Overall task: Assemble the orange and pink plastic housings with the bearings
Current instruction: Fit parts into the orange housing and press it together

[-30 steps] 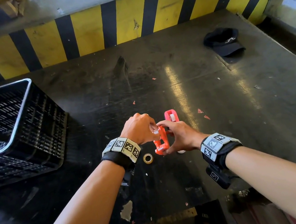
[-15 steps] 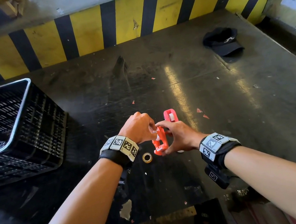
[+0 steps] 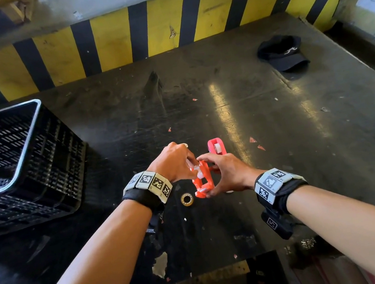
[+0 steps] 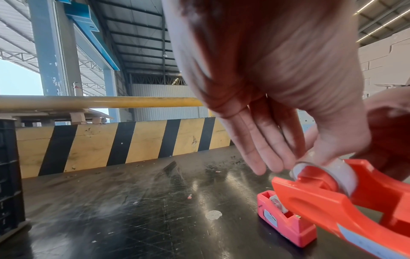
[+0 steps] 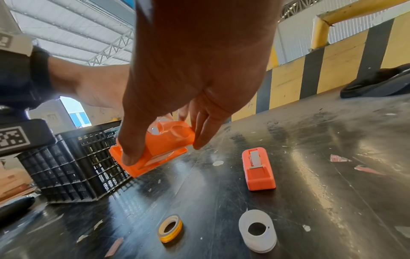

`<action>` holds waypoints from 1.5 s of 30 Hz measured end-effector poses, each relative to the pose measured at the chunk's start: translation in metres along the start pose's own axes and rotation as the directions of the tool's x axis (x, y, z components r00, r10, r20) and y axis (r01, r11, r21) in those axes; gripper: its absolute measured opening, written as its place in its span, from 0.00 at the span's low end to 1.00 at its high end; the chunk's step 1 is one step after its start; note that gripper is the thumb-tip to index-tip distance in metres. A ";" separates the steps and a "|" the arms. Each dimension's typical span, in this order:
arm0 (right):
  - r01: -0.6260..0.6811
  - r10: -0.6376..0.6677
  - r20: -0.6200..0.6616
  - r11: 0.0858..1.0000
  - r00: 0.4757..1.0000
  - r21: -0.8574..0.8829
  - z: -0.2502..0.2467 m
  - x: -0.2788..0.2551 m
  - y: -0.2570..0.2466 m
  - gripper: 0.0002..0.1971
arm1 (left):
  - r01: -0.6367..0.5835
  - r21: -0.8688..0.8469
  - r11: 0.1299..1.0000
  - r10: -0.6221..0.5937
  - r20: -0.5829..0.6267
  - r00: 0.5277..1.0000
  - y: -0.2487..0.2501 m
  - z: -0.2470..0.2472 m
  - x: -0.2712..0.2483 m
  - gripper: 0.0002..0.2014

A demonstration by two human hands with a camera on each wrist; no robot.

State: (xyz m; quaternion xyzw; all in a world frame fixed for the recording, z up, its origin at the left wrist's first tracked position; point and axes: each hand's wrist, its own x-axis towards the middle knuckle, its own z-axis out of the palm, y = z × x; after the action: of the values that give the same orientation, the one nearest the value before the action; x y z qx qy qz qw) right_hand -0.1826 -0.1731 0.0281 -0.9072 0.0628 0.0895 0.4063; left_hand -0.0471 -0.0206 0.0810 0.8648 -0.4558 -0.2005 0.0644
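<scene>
My right hand (image 3: 220,173) grips the orange housing (image 3: 203,183) between thumb and fingers, tilted just above the dark table (image 3: 277,128). My left hand (image 3: 192,165) pinches a white bearing (image 4: 341,175) that sits in the housing's (image 4: 321,198) upper cradle; its other fingers are straight. The pink housing (image 3: 216,147) lies on the table just beyond, with a white roller in its slot. In the right wrist view, the orange housing (image 5: 159,149) hangs above a yellow ring (image 5: 170,227) and a white ring (image 5: 257,231), with the pink housing (image 5: 258,170) to the right.
A black slotted crate (image 3: 27,165) stands at the left of the table. A black cap (image 3: 282,53) lies at the far right. A yellow and black striped wall (image 3: 164,28) closes the far edge. Small pink scraps (image 3: 256,143) dot the surface.
Both hands stay at the orange housing. The left wrist has edged slightly to the left. Nothing on the table has moved.
</scene>
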 end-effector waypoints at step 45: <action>0.023 -0.023 0.003 1.000 1.000 -0.007 0.006 0.004 0.004 0.54 | 0.009 -0.117 0.993 -0.004 0.044 0.999 -0.007 0.009 -0.003 0.18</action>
State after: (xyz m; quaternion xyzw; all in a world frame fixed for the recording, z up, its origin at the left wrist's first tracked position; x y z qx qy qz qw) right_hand -0.1802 -0.1713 0.0201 -0.9092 0.0515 0.0863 0.4041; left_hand -0.0468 -0.0140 0.0715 0.8565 -0.4417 -0.2457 0.1043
